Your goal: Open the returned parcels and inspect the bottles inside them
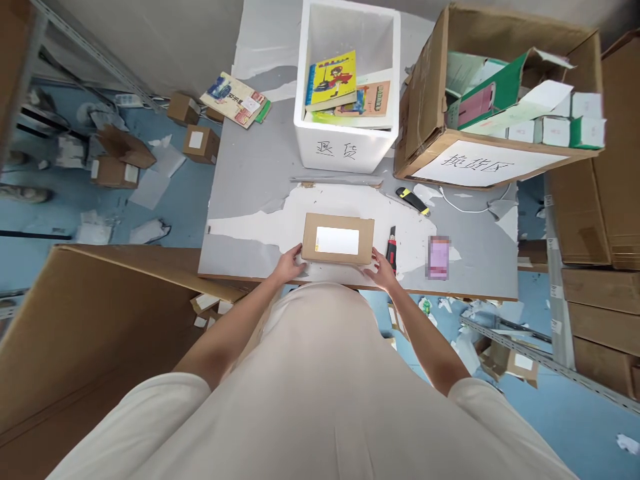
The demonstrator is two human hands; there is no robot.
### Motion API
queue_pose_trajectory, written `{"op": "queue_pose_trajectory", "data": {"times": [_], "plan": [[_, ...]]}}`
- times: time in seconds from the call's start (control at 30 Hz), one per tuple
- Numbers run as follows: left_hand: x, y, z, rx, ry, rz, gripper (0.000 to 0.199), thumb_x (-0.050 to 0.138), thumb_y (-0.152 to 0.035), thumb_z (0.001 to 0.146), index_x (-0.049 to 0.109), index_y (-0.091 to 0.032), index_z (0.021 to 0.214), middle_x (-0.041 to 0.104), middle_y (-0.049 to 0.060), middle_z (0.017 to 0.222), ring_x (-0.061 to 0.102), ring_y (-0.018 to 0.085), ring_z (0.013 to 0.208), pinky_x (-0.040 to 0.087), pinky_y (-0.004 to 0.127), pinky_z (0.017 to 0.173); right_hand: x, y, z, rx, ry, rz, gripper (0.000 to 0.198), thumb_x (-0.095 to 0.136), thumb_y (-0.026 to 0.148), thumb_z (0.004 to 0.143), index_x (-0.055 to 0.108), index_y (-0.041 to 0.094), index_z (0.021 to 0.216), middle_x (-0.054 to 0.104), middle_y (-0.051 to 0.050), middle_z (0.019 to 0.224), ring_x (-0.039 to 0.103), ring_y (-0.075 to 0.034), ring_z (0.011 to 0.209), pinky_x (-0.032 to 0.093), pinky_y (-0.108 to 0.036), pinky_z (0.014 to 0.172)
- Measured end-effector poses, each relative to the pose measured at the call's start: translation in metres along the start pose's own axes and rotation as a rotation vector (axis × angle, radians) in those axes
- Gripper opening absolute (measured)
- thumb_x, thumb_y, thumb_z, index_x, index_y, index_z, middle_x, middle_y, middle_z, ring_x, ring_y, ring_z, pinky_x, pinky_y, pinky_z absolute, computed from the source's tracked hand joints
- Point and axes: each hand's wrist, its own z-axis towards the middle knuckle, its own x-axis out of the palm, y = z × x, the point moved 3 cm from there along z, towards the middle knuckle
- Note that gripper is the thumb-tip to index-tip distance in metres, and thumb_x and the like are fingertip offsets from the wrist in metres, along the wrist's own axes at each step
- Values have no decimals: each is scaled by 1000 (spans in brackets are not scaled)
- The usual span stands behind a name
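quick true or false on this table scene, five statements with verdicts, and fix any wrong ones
1. The left hand and right hand are at opposite ends of a flat brown cardboard box with a white label. True.
2. The red-and-black utility knife lies left of that box. False: it lies to the right.
3. The white foam bin holds only scissors. False: books show inside, including a yellow-covered one.
4. The yellow-and-black tool lies farther from the person than the knife. True.
5. The person's sleeves are bright red. False: they are whitish.
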Motion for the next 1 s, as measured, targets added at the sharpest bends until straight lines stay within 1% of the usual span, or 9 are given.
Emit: {"op": "queue_pose_trajectory", "data": {"times": [0.07,0.2,0.33,0.43,0.53,0.67,0.83,0.93,1.0], "plan": [[6,0,-1,0,17,-39,71,71,-37,65,57,-16,131,62,11,131,55,28,124,41,44,109,8,7,-1,-15,32,4,87,71,29,67,37,30,147,53,-8,139,55,-28,121,45,-50,101],[8,-16,-5,5,-22,-65,61,67,-48,71,61,-15,121,66,11,122,60,26,115,46,39,101,10,29,1,-15,14,45,65,63,35,77,46,27,139,63,-8,123,62,-24,104,52,-42,89],[-7,-57,-11,103,-166,186,41,53,-53,83,68,-16,92,68,8,92,62,21,87,50,34,83,-13,57,5,-120,-73,-138,39,49,50,87,62,22,112,64,-9,98,61,-23,88,51,-34,75],[-12,-88,-10,115,-250,348,43,46,-54,88,63,-17,74,60,7,76,58,21,77,47,34,76,-25,76,9,-138,-127,-346,46,36,57,92,61,21,79,60,-8,78,58,-22,78,46,-33,72],[-7,-99,-4,21,-215,396,40,56,-55,82,64,-16,76,60,9,80,59,24,80,46,35,75,-24,84,16,-64,-103,-413,52,32,62,92,56,21,69,58,-7,68,57,-22,70,43,-32,68],[-2,-93,0,-71,-237,372,44,64,-57,76,65,-14,86,62,12,91,61,26,85,46,36,78,-18,81,23,-67,-111,-342,56,34,66,90,63,19,80,64,-9,75,59,-23,74,43,-32,69],[0,-87,-4,-90,-262,366,47,63,-59,77,65,-14,93,62,11,92,60,25,85,46,36,79,-34,45,13,62,-169,-152,61,26,59,93,63,16,114,68,-11,98,62,-22,81,49,-35,79],[1,-88,-6,-108,-262,366,49,61,-59,78,64,-15,98,62,11,96,60,24,86,47,36,80,-49,17,-2,206,-289,-368,58,44,52,89,54,12,129,58,-18,124,57,-28,109,43,-40,96],[1,-88,-8,-118,-265,357,52,59,-60,80,63,-15,106,62,12,102,61,24,88,48,35,81,-52,3,-10,324,-289,-523,67,56,50,83,46,12,136,51,-20,133,49,-32,123,39,-42,101]]}}
